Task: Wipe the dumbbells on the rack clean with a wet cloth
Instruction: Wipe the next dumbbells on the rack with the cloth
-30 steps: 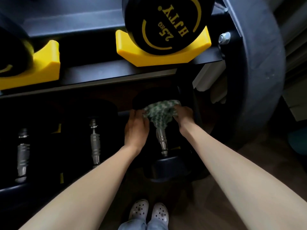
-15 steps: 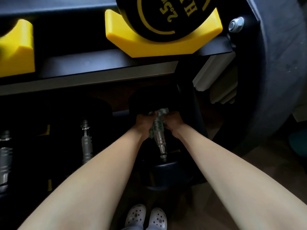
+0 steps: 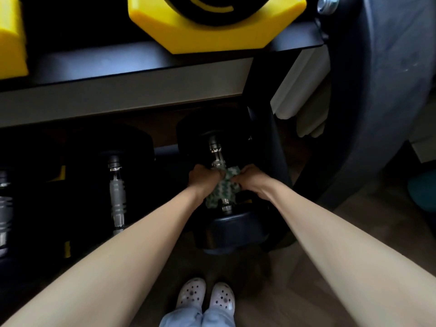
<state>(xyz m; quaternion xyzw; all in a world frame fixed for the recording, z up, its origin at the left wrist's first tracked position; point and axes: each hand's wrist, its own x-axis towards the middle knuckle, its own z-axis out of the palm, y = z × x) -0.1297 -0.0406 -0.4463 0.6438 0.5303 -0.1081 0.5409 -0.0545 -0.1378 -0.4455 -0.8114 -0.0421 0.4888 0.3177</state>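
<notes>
The cloth (image 3: 223, 191), a green-and-white patterned rag, sits just below the middle of the frame. It is bunched round the lower stretch of the chrome handle (image 3: 215, 149) of the right-most dumbbell (image 3: 218, 161) on the rack's bottom tier. The left hand (image 3: 203, 179) and the right hand (image 3: 253, 179) close on it from either side. Their fingers are curled and clenched into the fabric, gripping it tight about the bar, and the two hands all but meet over it.

A second ago the rag was spread out higher up, against the far head (image 3: 195, 131), with the hands apart. Half a second ago it had been gathered onto the upper part of the bar. Now it has come down toward the near head (image 3: 238, 232), and bare bright metal shows above the knuckles. I'd read that as one pull along the handle, nearly run out. By that reading the near head and the rest of the row are yet to do.

In the dark lower left of the frame the next dumbbell (image 3: 116, 197) lies with no hand on it, and another (image 3: 4, 208) sits at the left edge. Above them the grey shelf rail (image 3: 118, 90) runs across, with a yellow cradle (image 3: 212, 31) at top centre. A big dark tyre (image 3: 389, 90) fills the right side. At the bottom, white clogs (image 3: 205, 296) stand on the wooden floor (image 3: 377, 208).
</notes>
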